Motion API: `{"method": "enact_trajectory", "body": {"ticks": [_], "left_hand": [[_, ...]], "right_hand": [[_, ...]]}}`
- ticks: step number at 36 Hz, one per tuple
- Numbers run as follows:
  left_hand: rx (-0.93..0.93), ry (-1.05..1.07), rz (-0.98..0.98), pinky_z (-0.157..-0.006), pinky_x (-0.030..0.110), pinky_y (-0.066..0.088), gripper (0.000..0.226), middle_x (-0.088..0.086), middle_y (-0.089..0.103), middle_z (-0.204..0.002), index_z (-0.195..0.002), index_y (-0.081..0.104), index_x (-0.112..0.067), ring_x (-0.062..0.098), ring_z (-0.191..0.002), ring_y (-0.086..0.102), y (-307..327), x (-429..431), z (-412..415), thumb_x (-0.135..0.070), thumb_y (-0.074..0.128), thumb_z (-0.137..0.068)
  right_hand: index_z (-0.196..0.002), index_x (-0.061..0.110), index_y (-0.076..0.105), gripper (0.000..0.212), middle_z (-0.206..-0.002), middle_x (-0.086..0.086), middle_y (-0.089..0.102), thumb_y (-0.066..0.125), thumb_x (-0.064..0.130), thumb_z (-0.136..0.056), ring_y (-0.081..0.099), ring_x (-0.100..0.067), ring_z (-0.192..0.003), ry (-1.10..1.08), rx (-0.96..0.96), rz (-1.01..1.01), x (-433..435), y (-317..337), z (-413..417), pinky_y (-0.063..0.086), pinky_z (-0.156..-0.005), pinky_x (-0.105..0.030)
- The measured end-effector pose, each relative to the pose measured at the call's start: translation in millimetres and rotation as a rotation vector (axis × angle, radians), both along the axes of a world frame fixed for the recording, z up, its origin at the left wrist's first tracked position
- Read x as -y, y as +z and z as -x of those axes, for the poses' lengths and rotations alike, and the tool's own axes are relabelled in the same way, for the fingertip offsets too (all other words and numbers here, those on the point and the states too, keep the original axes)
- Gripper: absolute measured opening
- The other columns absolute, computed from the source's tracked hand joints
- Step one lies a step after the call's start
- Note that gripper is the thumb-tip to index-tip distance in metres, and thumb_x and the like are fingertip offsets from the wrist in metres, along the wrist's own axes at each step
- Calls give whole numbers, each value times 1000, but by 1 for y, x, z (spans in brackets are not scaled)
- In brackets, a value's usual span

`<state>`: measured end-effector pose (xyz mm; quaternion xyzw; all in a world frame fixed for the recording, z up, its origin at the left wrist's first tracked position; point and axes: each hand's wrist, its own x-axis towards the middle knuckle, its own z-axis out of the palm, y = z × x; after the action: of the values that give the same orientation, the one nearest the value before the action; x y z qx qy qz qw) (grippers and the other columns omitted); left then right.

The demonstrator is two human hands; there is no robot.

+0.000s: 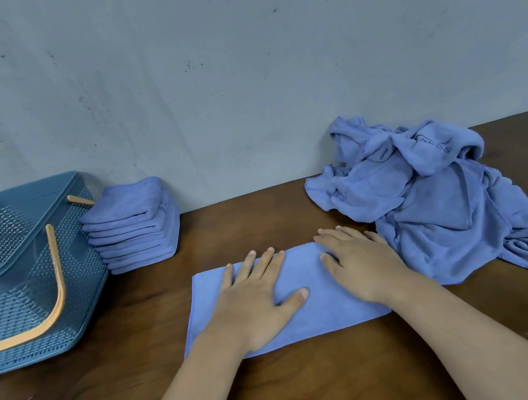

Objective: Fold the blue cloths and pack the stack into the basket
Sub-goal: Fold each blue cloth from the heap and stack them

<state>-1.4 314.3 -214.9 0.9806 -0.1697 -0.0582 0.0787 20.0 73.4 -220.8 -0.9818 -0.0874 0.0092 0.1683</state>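
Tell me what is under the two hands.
The left hand and right hand press flat on one blue cloth lying on the wooden table. The patches of cloth beneath the palms are covered, so any creases there cannot be seen.

The left hand (254, 299) lies flat, palm down, with its fingers (271, 260) straight and a little apart and its thumb (300, 296) stuck out to the side. The right hand (359, 268) lies flat too, just beside it, and seems to press down. The left arm (186, 396) and the right arm (486, 339) are bare and reach forward.
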Motion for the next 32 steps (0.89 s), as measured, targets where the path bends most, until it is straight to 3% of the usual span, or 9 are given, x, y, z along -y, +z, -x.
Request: {"method": "enact_trajectory", "body": {"ticks": [2, 5, 13, 16, 20, 23, 25, 28, 32], "left_hand": [[-2, 0, 2, -131, 51, -7, 93, -26, -8, -173, -166, -3, -46, 7, -161, -16, -1, 0, 0, -93, 19, -89], [2, -18, 1, -130, 51, -7, 100, -26, -7, -173, -166, -3, -45, 7, -160, -16, 0, -1, 5, -98, 20, -84], [-3, -45, 12, -131, 50, -8, 105, -29, -9, -172, -166, -5, -47, 3, -159, -18, -1, -2, 23, -101, 22, -80], [3, -46, 8, -131, 50, -7, 105, -29, -9, -172, -166, -6, -47, 3, -159, -18, -1, -2, 22, -102, 21, -80], [4, -43, 9, -131, 50, -7, 104, -30, -10, -172, -165, -7, -48, 2, -159, -18, 0, -1, 23, -102, 20, -80], [6, -42, 10, -131, 50, -7, 104, -30, -11, -171, -165, -8, -48, 2, -159, -18, -1, -1, 23, -102, 19, -80], [8, -38, 11, -131, 50, -8, 104, -31, -11, -171, -165, -8, -49, 2, -158, -19, -1, -1, 23, -102, 19, -79], [8, -41, 9, -131, 49, -8, 105, -32, -12, -171, -165, -8, -49, 1, -158, -19, 0, -1, 23, -103, 17, -78], [12, -45, 23, -131, 48, -9, 103, -31, -12, -171, -165, -8, -49, 1, -158, -20, 1, -2, 23, -102, 18, -80]], "right_hand": [[-141, 38, 52, 38, -147, 21, 48, 40, 45, -105, 42, -13, -135, -30, 94, 7, -1, 1, -3, 37, -109, -41], [-106, 36, 55, 19, -111, 15, 50, 49, 49, -93, 44, -14, -104, -72, 143, 11, -4, 5, -3, 42, -90, -38], [-78, 34, 46, 21, -89, 12, 46, 49, 55, -81, 43, -16, -94, -46, 25, 99, -2, 17, 4, 37, -83, -37], [-78, 30, 49, 23, -86, 10, 47, 51, 53, -81, 45, -16, -90, -51, 62, 75, -3, 16, 6, 37, -79, -35], [-76, 20, 51, 23, -74, 3, 56, 54, 41, -82, 55, -19, -71, -107, 104, -87, -5, 20, 9, 44, -60, -39], [-81, 24, 50, 15, -69, 3, 61, 55, 38, -84, 59, -18, -64, -127, 90, -184, -5, 22, 11, 46, -56, -38], [-89, 32, 52, 12, -76, 8, 64, 62, 38, -87, 62, -11, -67, -142, 42, -315, 1, 23, 11, 51, -58, -34], [-111, 38, 57, 32, -88, 6, 64, 79, 34, -87, 63, -9, -73, -200, -82, -638, 16, 28, 10, 50, -68, -28], [-123, 39, 62, 46, -111, -13, 73, 83, 15, -89, 76, -29, -100, -221, -312, -1050, 30, 37, 9, 61, -93, -52]]}}
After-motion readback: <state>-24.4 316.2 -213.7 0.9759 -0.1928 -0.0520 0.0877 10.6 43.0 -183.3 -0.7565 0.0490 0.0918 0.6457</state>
